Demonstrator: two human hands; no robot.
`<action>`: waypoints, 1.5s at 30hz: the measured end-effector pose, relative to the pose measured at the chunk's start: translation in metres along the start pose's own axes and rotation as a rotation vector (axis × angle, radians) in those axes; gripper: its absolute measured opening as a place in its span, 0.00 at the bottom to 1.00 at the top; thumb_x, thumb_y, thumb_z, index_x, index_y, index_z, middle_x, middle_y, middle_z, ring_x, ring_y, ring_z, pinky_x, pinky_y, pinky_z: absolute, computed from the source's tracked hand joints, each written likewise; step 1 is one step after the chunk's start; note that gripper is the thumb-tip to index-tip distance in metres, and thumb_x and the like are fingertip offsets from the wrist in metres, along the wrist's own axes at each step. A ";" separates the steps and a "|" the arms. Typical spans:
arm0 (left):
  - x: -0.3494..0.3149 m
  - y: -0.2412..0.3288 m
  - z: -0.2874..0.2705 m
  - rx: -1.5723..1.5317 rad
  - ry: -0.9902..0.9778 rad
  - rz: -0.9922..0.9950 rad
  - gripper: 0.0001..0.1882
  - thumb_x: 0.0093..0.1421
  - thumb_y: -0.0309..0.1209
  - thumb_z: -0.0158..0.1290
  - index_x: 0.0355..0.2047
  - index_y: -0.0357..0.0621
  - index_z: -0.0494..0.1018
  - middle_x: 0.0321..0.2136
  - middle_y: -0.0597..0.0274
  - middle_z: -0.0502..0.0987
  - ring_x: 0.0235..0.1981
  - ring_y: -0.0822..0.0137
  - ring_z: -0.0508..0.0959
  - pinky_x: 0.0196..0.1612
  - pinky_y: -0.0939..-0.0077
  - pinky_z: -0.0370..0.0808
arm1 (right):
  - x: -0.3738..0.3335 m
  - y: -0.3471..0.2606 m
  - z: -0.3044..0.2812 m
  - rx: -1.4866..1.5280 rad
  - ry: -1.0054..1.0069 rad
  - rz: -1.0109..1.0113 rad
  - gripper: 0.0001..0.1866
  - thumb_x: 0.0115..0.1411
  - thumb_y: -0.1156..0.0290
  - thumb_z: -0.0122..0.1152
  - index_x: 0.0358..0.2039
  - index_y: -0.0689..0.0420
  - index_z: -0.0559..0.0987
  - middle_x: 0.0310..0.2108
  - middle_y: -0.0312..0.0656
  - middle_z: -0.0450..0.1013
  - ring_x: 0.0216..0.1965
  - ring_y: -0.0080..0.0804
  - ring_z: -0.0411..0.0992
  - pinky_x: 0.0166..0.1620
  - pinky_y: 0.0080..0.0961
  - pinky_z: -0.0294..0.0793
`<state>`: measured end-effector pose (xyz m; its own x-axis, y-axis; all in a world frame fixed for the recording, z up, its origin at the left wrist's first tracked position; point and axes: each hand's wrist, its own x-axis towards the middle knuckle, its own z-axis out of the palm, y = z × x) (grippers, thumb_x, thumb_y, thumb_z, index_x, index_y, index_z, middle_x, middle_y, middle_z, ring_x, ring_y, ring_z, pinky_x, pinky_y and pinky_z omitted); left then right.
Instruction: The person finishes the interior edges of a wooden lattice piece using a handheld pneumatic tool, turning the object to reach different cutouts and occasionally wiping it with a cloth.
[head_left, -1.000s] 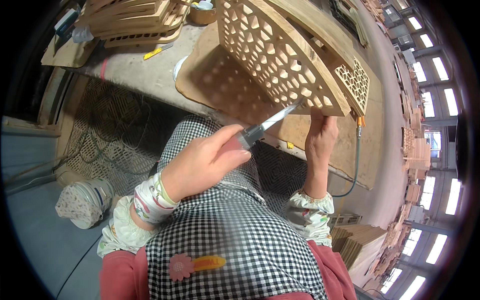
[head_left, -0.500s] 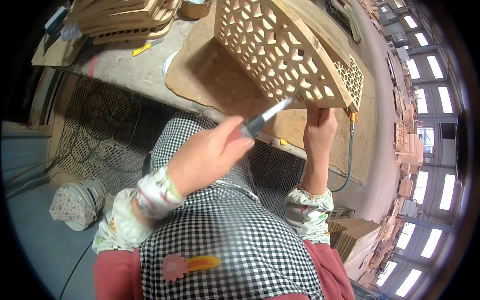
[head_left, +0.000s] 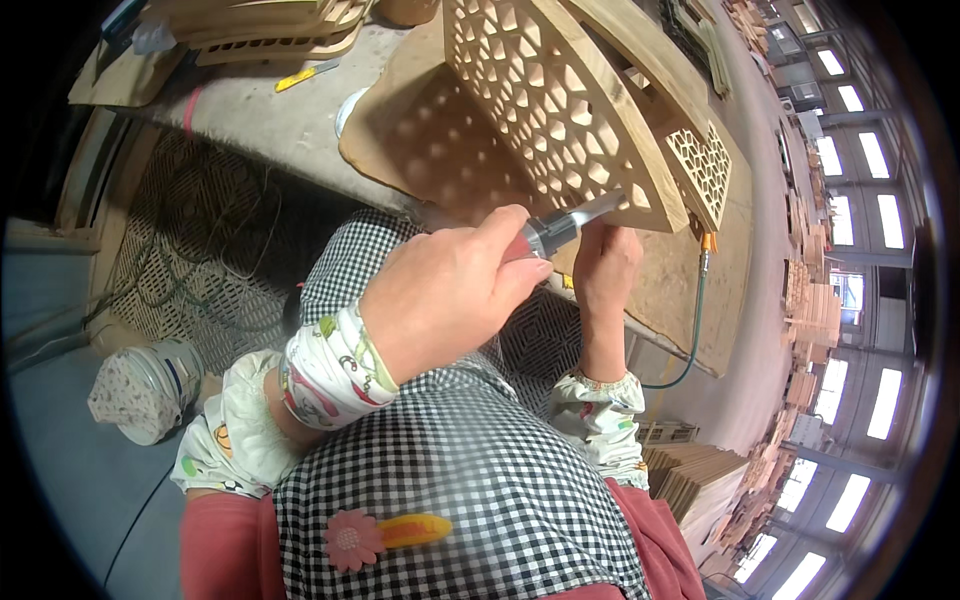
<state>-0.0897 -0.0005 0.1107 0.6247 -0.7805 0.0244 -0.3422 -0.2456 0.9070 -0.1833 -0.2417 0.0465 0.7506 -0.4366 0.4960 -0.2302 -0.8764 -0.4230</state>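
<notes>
Panel (head_left: pixel 590 120) of pierced wood leans over the bench (head_left: pixel 250 115); I'd judge it stiff and fairly light, its thin webs chippable, so take the solid rim. The right hand (head_left: pixel 608 265) grips its lower edge, fingertips partly hidden; the left hand (head_left: pixel 450 290) is wrapped round a bladed tool (head_left: pixel 558 230). Since half a second ago, the blade has moved nearer the corner.

A metal-bladed hand tool (head_left: pixel 545 237) is gripped in the left hand (head_left: pixel 445 290), its blade (head_left: pixel 598 208) pointed toward a polygon-pierced wooden panel (head_left: pixel 562 120) held near its lower corner by the right hand (head_left: pixel 607 265). A yellow utility knife (head_left: pixel 305 75) is seen on the workbench (head_left: pixel 262 118).
</notes>
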 end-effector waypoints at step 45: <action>0.019 -0.010 0.008 -0.266 -0.138 -0.033 0.21 0.72 0.40 0.55 0.56 0.35 0.74 0.28 0.55 0.81 0.27 0.62 0.82 0.31 0.68 0.76 | 0.000 0.001 -0.006 -0.049 0.024 -0.039 0.09 0.67 0.78 0.61 0.47 0.63 0.79 0.31 0.57 0.79 0.32 0.60 0.79 0.35 0.49 0.76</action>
<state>-0.0800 -0.0180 0.0986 0.5248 -0.8499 -0.0480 -0.1159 -0.1272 0.9851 -0.1875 -0.2436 0.0507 0.7445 -0.4059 0.5301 -0.2316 -0.9017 -0.3651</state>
